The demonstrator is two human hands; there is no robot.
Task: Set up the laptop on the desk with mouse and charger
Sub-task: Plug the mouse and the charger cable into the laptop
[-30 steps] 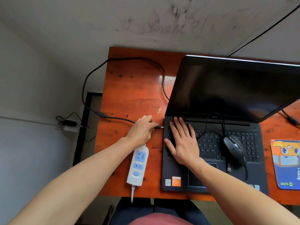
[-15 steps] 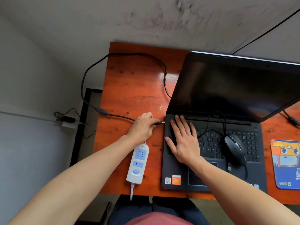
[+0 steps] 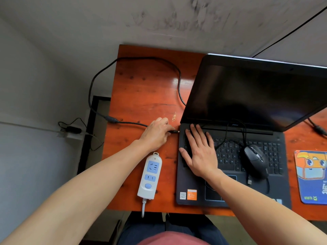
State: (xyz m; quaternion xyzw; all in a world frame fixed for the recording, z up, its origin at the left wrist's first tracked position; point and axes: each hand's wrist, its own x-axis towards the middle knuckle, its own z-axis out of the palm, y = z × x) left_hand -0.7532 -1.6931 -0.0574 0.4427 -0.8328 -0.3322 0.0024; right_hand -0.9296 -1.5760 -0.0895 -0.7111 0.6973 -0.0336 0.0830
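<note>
A black laptop (image 3: pixel 247 106) stands open with a dark screen on the red-brown wooden desk (image 3: pixel 145 89). My left hand (image 3: pixel 156 133) pinches the charger plug (image 3: pixel 174 131), whose tip sits right at the laptop's left edge. The black charger cable (image 3: pixel 127 59) loops back over the desk's left side. My right hand (image 3: pixel 200 151) lies flat on the left part of the keyboard. A black wired mouse (image 3: pixel 255 160) rests on the keyboard's right half, its cord and USB plug (image 3: pixel 249 182) loose on the laptop.
A white and blue power strip (image 3: pixel 149 175) lies on the desk under my left wrist. An orange and blue mouse pad (image 3: pixel 313 175) sits at the right edge. Another cable connector (image 3: pixel 318 129) lies behind the screen's right corner. A wall socket with a plug (image 3: pixel 71 129) is at the left.
The plug in my left hand has edged a little right, up to the laptop's left side. My right hand stays flat on the keyboard. The view has shifted slightly.
</note>
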